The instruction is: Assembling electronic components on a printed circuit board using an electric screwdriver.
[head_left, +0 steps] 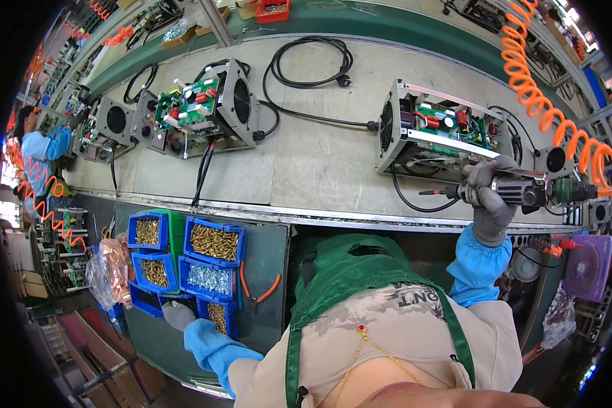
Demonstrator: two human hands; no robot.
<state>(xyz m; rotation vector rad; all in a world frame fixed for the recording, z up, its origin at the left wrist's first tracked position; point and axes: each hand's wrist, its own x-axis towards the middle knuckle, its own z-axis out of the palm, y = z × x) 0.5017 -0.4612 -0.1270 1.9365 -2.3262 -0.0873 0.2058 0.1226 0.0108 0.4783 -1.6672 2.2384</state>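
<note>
My right hand, in a grey glove, is wrapped round a pneumatic screwdriver. Its bit points left, in front of an open-sided unit with a green circuit board and a fan. My left hand, also gloved, reaches to the blue parts bins at the lower left, its fingers dipping out of sight between a dark-looking bin and a bin of brass-coloured screws. Close by are a bin of silver fasteners and another bin of brass-coloured screws.
Orange-handled pliers lie right of the bins. A second open unit stands on the metal bench, with a coiled black power cord between units. An orange coiled hose hangs at right. A co-worker stands far left.
</note>
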